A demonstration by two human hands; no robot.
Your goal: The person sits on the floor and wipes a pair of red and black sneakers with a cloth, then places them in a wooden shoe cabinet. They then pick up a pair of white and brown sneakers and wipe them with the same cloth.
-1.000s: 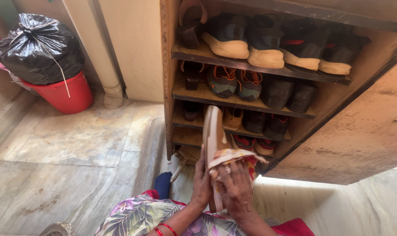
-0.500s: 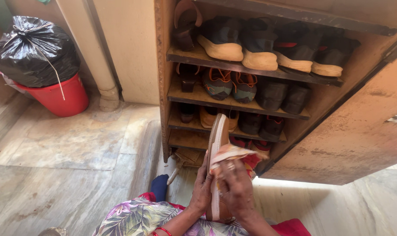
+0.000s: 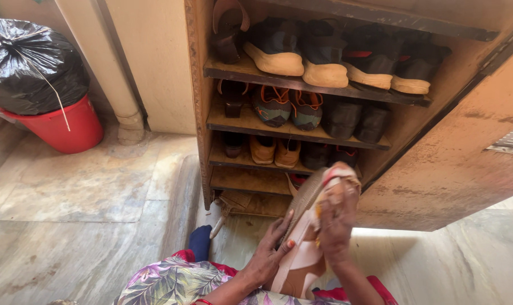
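The left hand (image 3: 268, 257) cups a tan sandal (image 3: 301, 248) from beneath, fingers curled round its sole edge, holding it tilted with the toe rising toward the cabinet. The right hand (image 3: 335, 220) is closed on a patterned cloth (image 3: 340, 176), pressing it against the sandal's upper end. The sandal sits above the person's lap, over a floral garment (image 3: 172, 282), just in front of the lowest shelf. The wooden shoe cabinet (image 3: 197, 101) stands open, its door (image 3: 454, 164) swung to the right, with 4 shelves of shoes: dark sneakers with pale soles (image 3: 301, 53) on top, orange-laced ones (image 3: 287, 104) below. On the marble floor to the left, a red bucket (image 3: 59, 127) holds a black rubbish bag (image 3: 30, 65).
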